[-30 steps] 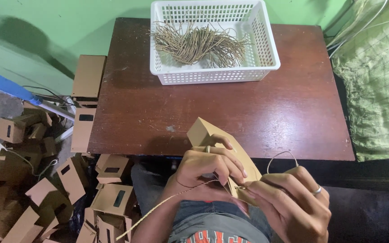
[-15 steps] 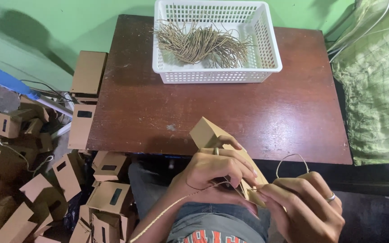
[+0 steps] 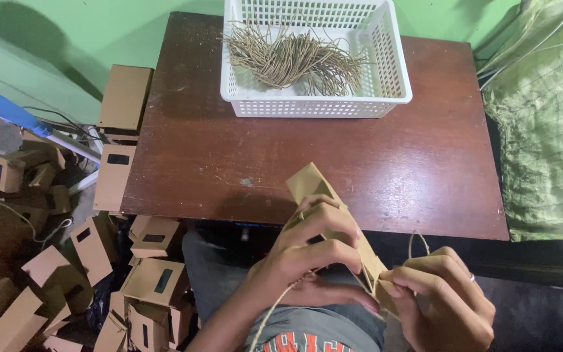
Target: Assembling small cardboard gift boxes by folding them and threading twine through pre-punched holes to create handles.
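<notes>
1. Boxes (image 3: pixel 47 261) of brown card lie heaped on the floor off the surface's left edge.
2. Left hand (image 3: pixel 314 251) is closed around a small brown paper bag (image 3: pixel 333 221), held over the lap just off the surface's (image 3: pixel 229 150) near edge.
3. Bag's long axis runs from its far-left end down to the near-right mouth.
4. Right hand (image 3: pixel 444 296) pinches the twine (image 3: pixel 275 309) at that mouth; keeping the bag steady and the cord taut would help.
5. Basket (image 3: pixel 386 72) of cords sits at the far edge.
</notes>
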